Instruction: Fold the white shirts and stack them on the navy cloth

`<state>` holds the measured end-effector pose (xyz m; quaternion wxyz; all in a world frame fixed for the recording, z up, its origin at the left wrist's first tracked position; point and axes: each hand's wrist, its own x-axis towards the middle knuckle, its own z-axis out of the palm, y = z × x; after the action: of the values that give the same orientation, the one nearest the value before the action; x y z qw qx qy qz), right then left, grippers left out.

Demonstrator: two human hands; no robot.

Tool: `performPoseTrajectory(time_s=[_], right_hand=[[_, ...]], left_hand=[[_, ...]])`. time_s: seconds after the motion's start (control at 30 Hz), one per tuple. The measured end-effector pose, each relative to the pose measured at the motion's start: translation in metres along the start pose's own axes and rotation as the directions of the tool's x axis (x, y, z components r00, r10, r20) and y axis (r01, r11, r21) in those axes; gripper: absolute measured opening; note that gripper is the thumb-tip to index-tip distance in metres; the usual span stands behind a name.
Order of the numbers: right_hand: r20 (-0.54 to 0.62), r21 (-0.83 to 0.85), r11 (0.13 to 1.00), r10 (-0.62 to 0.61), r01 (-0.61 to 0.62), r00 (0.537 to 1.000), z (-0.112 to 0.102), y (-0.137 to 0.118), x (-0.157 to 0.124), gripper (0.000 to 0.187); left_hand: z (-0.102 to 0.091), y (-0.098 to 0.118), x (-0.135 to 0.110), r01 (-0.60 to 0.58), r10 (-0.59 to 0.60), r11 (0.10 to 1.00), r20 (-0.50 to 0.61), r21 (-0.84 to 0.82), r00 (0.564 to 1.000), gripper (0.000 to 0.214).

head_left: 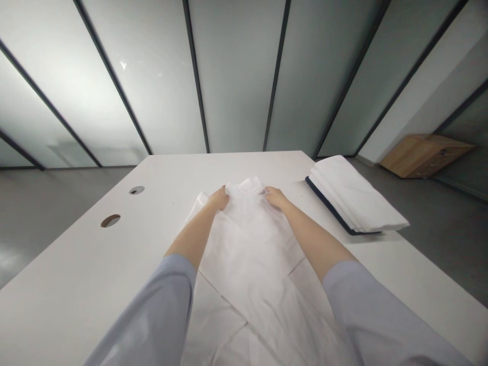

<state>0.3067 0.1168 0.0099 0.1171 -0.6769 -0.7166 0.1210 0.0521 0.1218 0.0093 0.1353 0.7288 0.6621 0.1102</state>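
Here we go, a white collared shirt [251, 249] laid out down the middle of the white desk [76, 269], collar pointing at the far edge, long axis running straight back toward the person, and the lower part running out of view past the bottom of the frame. Soft creases and fold lines cross the lower cloth. The left hand [219, 199] has a pinching grip on the cloth beside the collar; the right hand [276, 198] sits on the other shoulder, grip hard to call. Plenty of desk to the left, with two round cable holes [136, 189]. On the right, a stack of folded white cloth [354, 193] sits on dark navy backing [328, 204], well beside the shirt.
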Motion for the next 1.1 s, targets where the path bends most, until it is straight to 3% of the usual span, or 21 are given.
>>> performPoseTrajectory(time_s=[0.17, 0.27, 0.37, 0.47, 0.53, 0.63, 0.7, 0.8, 0.87, 0.93, 1.1], right_hand=[[-0.026, -0.072, 0.997, -0.023, 0.021, 0.999, 0.008, -0.005, 0.013, 0.041], [-0.069, -0.105, 0.994, -0.003, -0.004, 0.998, 0.010, -0.008, 0.019, 0.037], [-0.145, -0.095, 0.995, -0.005, -0.009, 0.989, 0.010, -0.008, 0.018, 0.030], [-0.250, -0.133, 0.991, -0.062, 0.029, 0.966, 0.007, -0.009, 0.011, 0.026], [-0.292, -0.202, 0.977, -0.123, 0.064, 0.949, 0.004, -0.009, 0.003, 0.026], [-0.279, -0.343, 0.926, -0.264, 0.161, 0.923, -0.001, -0.008, -0.009, 0.024], [-0.240, -0.419, 0.872, -0.376, 0.254, 0.895, -0.004, -0.004, -0.018, 0.022], [-0.152, -0.452, 0.794, -0.517, 0.406, 0.842, -0.004, 0.004, -0.030, 0.023], [-0.073, -0.424, 0.779, -0.538, 0.462, 0.840, -0.005, 0.007, -0.036, 0.025], [-0.044, -0.373, 0.813, -0.497, 0.447, 0.867, -0.005, 0.007, -0.038, 0.027], [-0.113, -0.240, 0.892, -0.417, 0.382, 0.902, 0.004, -0.015, -0.043, 0.047]], left_hand=[[0.001, 0.003, 0.022, 0.083, -0.084, 0.996, -0.017, -0.020, 0.996, 0.061], [0.000, 0.001, 0.029, 0.108, -0.109, 0.994, -0.012, -0.028, 0.994, 0.043], [-0.003, -0.002, 0.029, 0.096, -0.097, 0.995, -0.034, -0.031, 0.995, 0.027], [-0.007, -0.006, 0.021, 0.052, -0.055, 0.998, -0.102, -0.029, 0.993, 0.025], [-0.008, -0.008, 0.010, -0.018, 0.018, 1.000, -0.190, 0.001, 0.982, 0.024], [-0.007, -0.015, -0.013, -0.170, 0.201, 0.978, -0.310, 0.124, 0.929, 0.026], [-0.006, -0.022, -0.029, -0.305, 0.366, 0.924, -0.300, 0.230, 0.881, 0.027], [-0.008, -0.033, -0.048, -0.486, 0.560, 0.803, -0.159, 0.343, 0.813, 0.027], [-0.013, -0.036, -0.052, -0.508, 0.554, 0.783, -0.031, 0.360, 0.832, 0.026], [-0.019, -0.034, -0.052, -0.467, 0.482, 0.811, 0.051, 0.351, 0.875, 0.025], [-0.019, -0.008, -0.050, -0.268, 0.303, 0.929, -0.108, 0.255, 0.947, 0.045]])
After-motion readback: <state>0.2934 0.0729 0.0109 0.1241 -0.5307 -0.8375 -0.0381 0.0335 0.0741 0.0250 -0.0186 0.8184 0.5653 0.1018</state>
